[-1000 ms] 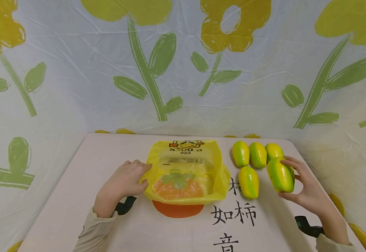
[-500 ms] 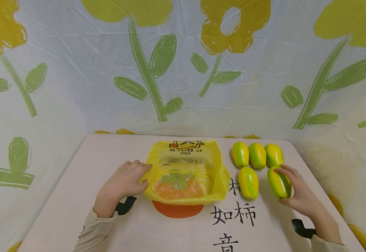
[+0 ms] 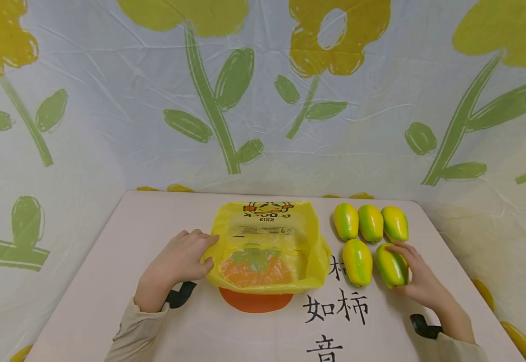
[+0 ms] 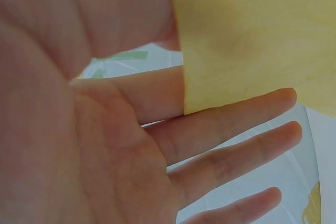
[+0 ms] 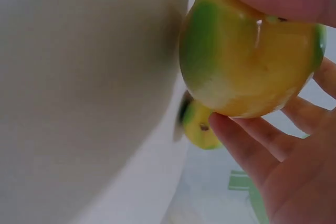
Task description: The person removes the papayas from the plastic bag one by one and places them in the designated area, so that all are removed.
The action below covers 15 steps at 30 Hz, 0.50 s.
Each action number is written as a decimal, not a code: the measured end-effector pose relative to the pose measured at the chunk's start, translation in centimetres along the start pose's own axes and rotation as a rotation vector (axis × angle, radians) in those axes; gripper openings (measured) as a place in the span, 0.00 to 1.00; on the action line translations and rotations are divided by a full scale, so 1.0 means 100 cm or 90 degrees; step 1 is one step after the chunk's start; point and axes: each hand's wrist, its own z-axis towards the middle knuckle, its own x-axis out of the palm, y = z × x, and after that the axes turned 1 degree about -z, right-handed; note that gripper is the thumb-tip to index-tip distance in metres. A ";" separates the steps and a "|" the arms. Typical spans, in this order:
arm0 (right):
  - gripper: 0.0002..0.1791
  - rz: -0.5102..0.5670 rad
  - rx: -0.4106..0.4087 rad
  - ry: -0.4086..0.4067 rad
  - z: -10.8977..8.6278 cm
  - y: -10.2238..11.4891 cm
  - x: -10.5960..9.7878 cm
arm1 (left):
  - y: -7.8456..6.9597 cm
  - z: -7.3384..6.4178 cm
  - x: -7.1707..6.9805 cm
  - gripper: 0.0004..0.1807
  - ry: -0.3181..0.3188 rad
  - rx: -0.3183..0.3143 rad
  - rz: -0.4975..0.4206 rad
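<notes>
A yellow plastic bag with a duck print lies on the table, its opening toward the front. My left hand touches the bag's left edge, thumb and forefinger spread apart. In the left wrist view the other fingers are straight and the bag covers the forefinger's tip. My right hand grips a yellow-green papaya from its right side, thumb at the near end and fingers at the far end. Close up, the right wrist view shows this papaya between thumb and fingers.
Left of the held papaya lies another papaya. Behind them three more papayas form a row. The pale table bears black characters and an orange persimmon print. Flower-printed cloth surrounds its back and sides.
My right hand has brought the papaya down and to the left, beside the other front papaya. The back-right papaya is now uncovered. My left hand and the bag have stayed put.
</notes>
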 end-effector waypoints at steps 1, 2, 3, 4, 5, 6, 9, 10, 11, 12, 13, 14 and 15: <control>0.53 -0.002 0.004 0.001 0.000 -0.002 0.001 | 0.000 0.000 0.000 0.25 0.000 0.000 0.000; 0.53 0.001 0.007 0.003 0.001 -0.003 0.002 | 0.001 0.000 0.001 0.25 -0.001 -0.001 -0.002; 0.53 0.007 0.011 0.005 0.001 -0.005 0.003 | 0.001 0.000 0.001 0.25 0.000 -0.002 -0.002; 0.53 0.014 0.014 0.007 0.001 -0.007 0.004 | 0.001 0.000 0.002 0.25 0.000 -0.003 -0.003; 0.53 0.022 0.019 0.010 0.001 -0.008 0.005 | 0.001 0.000 0.002 0.25 0.000 -0.003 -0.004; 0.53 0.032 0.023 0.014 0.001 -0.010 0.006 | 0.001 0.000 0.002 0.25 0.000 -0.003 -0.004; 0.54 0.059 0.031 0.023 0.002 -0.012 0.008 | 0.001 0.000 0.002 0.25 0.000 -0.003 -0.002; 0.54 0.066 0.034 0.027 0.002 -0.012 0.008 | 0.001 0.000 0.002 0.25 0.000 -0.002 -0.002; 0.54 0.073 0.036 0.031 0.002 -0.012 0.008 | 0.001 0.000 0.002 0.25 0.000 -0.002 -0.001; 0.55 0.078 0.038 0.034 0.003 -0.012 0.008 | 0.001 0.000 0.002 0.25 0.000 -0.001 0.000; 0.55 0.084 0.039 0.036 0.003 -0.012 0.008 | 0.001 0.000 0.002 0.25 0.000 -0.001 0.000; 0.55 0.084 0.041 0.038 0.003 -0.012 0.008 | 0.001 0.000 0.002 0.25 0.000 -0.001 0.000; 0.55 0.087 0.041 0.039 0.002 -0.011 0.008 | 0.001 0.000 0.002 0.25 0.000 -0.002 0.000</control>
